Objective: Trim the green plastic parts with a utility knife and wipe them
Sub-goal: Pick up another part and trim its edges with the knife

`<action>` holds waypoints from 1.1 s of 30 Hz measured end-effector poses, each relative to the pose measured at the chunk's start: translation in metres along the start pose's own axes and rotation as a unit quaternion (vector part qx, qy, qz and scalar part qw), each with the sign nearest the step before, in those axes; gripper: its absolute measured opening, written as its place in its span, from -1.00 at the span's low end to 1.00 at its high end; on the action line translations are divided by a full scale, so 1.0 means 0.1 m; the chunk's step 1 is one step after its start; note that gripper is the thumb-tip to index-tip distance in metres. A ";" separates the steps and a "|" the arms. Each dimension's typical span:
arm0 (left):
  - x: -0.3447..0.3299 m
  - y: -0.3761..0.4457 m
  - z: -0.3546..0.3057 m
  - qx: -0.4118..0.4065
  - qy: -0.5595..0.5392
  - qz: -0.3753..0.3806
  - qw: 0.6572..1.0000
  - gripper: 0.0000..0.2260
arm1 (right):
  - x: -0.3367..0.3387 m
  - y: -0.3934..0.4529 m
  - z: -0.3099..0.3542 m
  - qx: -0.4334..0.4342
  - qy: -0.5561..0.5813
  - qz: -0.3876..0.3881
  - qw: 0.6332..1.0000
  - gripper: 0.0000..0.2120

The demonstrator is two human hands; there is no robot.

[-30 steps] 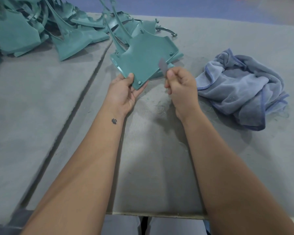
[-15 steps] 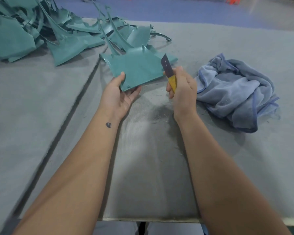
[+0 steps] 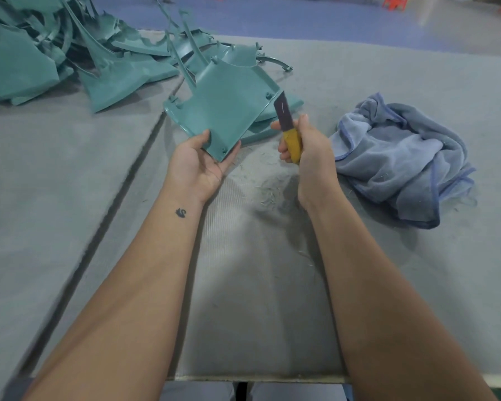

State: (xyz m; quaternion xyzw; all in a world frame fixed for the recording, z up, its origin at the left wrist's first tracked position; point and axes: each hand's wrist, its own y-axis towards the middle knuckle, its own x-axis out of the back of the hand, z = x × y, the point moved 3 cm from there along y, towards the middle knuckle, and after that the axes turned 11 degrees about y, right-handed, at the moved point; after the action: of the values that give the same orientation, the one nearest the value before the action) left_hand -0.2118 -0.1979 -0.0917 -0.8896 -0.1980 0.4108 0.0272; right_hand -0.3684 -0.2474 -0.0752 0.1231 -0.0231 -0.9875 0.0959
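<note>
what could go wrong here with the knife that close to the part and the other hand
The utility knife blade sits at the right edge of the green part, and the left hand holds only the near corner; a slip down that edge could bring the blade toward those fingers. With such a small grip the part might twist under pressure, gouging it. The right hand has its fingertip close to the blade.

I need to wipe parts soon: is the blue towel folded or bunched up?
Bunched up. The blue towel lies crumpled in loose folds on the grey table.
</note>
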 end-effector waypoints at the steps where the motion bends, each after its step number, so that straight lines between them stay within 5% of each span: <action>1: 0.00 0.00 0.00 -0.002 0.003 0.000 1.000 -0.83 | -0.02 0.00 0.01 -0.002 0.004 0.014 1.000 -0.56; 5: -0.01 0.01 0.00 -0.002 0.022 0.009 1.000 -0.79 | -0.06 -0.01 0.05 -0.017 -0.014 0.035 0.999 -0.74; 11: 0.00 0.02 0.01 -0.006 0.046 0.009 0.999 -0.82 | -0.02 -0.05 0.02 0.152 -0.045 0.070 0.985 -0.84; 16: 0.00 0.03 0.02 -0.011 0.066 -0.003 0.998 -0.86 | -0.03 -0.04 0.01 0.213 -0.033 0.074 0.974 -0.75; 29: 0.00 0.07 0.07 -0.022 0.083 0.004 0.996 -0.84 | -0.14 -0.03 -0.17 0.184 -0.178 0.129 0.958 -0.79; 33: 0.01 0.07 0.07 -0.019 0.070 0.013 0.997 -0.84 | -0.08 -0.02 -0.08 0.193 -0.060 0.082 0.976 -0.76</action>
State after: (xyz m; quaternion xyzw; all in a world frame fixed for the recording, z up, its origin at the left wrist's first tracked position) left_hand -0.2135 -0.2048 -0.0987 -0.9191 -0.1924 0.3435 0.0187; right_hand -0.3593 -0.2440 -0.0808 0.0773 -0.2287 -0.9589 0.1494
